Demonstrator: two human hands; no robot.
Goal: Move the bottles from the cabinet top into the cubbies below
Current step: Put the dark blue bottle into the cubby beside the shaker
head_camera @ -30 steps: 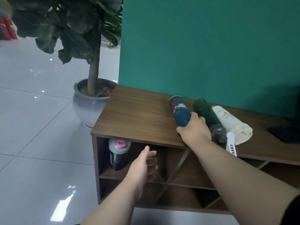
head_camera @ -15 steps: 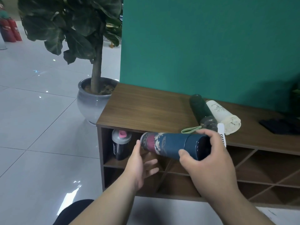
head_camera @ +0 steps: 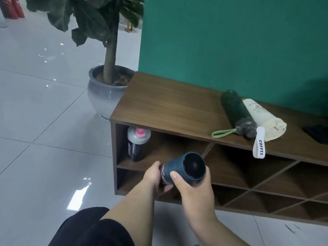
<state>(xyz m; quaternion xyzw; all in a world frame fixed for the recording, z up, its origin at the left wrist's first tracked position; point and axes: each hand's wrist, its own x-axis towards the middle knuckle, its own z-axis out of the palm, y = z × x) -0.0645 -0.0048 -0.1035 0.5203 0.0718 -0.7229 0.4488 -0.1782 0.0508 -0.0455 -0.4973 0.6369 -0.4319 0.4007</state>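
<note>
A dark blue patterned bottle (head_camera: 186, 167) is held level in front of the upper left cubby, its round base facing me. My right hand (head_camera: 191, 190) grips its base end and my left hand (head_camera: 154, 176) holds its far end. Inside that cubby stands a black shaker bottle (head_camera: 136, 144) with a grey lid and pink cap. On the wooden cabinet top (head_camera: 168, 107) lie a dark green bottle (head_camera: 236, 112) with a light green loop and a cream bottle (head_camera: 262, 119) with a white COFFEE strap.
A potted plant in a grey pot (head_camera: 104, 95) stands left of the cabinet on glossy floor tiles. A green wall (head_camera: 230, 41) backs the cabinet. Diagonal dividers form cubbies (head_camera: 257, 174) to the right. A dark object (head_camera: 317, 134) lies at the cabinet top's right edge.
The blue bottle came off the cabinet top and dropped to cubby height, turning its base toward me. My left hand closed on its far end.
</note>
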